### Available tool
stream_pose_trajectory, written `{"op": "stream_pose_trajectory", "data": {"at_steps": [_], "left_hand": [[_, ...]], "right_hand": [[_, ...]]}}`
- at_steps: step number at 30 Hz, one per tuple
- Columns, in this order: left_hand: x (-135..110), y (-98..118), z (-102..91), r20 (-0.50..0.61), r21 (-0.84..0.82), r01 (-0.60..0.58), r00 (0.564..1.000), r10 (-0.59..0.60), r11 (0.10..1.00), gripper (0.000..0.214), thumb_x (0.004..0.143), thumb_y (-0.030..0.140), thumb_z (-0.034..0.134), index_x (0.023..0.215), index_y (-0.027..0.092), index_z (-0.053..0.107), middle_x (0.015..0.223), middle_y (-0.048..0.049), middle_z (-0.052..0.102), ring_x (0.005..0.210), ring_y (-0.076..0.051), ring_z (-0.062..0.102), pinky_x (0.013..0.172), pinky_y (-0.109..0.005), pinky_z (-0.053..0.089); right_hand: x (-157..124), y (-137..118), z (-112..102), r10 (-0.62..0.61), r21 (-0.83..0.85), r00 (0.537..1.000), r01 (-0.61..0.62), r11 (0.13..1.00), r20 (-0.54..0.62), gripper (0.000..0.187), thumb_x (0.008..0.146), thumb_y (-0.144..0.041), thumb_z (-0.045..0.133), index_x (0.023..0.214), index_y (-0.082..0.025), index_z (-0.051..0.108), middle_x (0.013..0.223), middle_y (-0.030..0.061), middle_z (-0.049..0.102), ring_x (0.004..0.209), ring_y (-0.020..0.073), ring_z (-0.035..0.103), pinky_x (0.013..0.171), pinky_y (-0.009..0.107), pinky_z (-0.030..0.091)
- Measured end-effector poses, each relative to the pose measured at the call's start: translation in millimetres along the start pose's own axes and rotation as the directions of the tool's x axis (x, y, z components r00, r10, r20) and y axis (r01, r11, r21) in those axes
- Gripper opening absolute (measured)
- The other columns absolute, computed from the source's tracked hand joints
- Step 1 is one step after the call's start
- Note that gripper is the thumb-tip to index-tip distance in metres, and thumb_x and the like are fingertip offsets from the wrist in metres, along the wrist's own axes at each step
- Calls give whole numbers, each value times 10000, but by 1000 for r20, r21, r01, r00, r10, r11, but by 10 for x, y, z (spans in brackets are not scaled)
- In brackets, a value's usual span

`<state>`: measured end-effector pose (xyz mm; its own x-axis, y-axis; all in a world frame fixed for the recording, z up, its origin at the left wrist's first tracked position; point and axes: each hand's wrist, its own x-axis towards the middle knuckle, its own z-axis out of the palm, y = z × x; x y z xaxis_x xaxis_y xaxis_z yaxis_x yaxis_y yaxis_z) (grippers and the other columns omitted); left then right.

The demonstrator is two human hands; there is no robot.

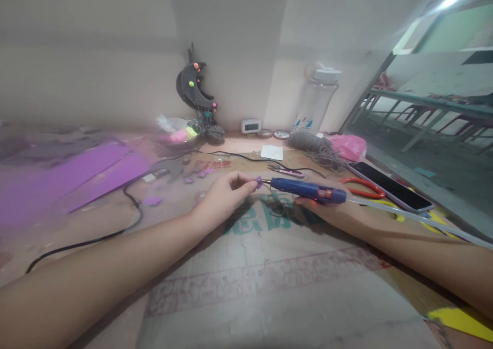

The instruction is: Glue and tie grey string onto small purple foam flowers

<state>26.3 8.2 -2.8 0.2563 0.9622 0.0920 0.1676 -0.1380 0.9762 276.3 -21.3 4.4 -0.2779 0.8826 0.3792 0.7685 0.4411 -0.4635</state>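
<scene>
My left hand pinches a small purple foam piece between thumb and fingertips, above the cardboard sheet. Held in my right hand is a blue glue gun, its metal nozzle pointing left and meeting the purple piece; I cannot tell whether glue is coming out. A clear glue stick trails from the back of the gun over my right forearm. Several purple cut-outs lie beyond my left hand, and another purple scrap rests to its left.
Purple foam sheets cover the left. A black cord winds across the table. Behind stand a grey moon ornament, a small clock and a bottle. Grey yarn, red-handled scissors and a phone are right.
</scene>
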Motion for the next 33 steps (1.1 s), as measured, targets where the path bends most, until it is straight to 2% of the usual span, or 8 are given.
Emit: {"op": "stream_pose_trajectory", "data": {"at_steps": [3,10,16,21,26,33], "left_hand": [[5,-21,-6,5,23,-9,1000,9,1000,243,782,420,675,821,181,654,844,-39,702,773,-161,618,723,-291,442],[-2,12,-5,24,65,-13,1000,11,998,211,787,391,666,790,181,652,806,-28,697,726,-152,608,687,-277,441],[-3,15,2,31,73,-20,999,17,997,235,789,412,662,793,178,652,817,-40,696,743,-161,605,715,-298,444],[-6,19,1,25,60,-4,1000,3,998,237,791,413,660,803,177,647,842,-48,704,762,-165,610,726,-301,443],[-8,23,5,15,38,2,1000,-3,999,229,787,401,665,798,174,641,835,-44,701,750,-159,606,715,-294,438],[-12,14,9,0,38,19,1000,-19,999,265,773,432,677,804,171,648,807,-34,689,717,-150,594,668,-280,421]], "right_hand": [[2,-5,-5,44,15,999,-44,999,23,173,792,-371,653,708,-238,581,699,20,649,645,195,598,590,317,469],[2,-2,-4,22,45,1000,-23,999,17,191,787,-374,648,684,-225,588,647,19,612,616,185,568,566,304,444],[-6,-6,-19,26,51,999,-27,998,33,167,803,-361,649,720,-233,581,714,25,631,672,196,592,611,321,483],[6,-7,-14,34,18,999,-34,999,15,176,791,-375,649,706,-235,585,699,16,638,635,189,603,572,314,487],[15,-19,-10,23,-13,1000,-23,1000,-14,185,793,-391,644,707,-240,581,697,12,643,641,193,609,577,325,493],[21,-14,-20,33,-31,999,-33,999,9,184,802,-392,642,721,-238,582,718,10,644,668,198,618,605,329,494]]}}
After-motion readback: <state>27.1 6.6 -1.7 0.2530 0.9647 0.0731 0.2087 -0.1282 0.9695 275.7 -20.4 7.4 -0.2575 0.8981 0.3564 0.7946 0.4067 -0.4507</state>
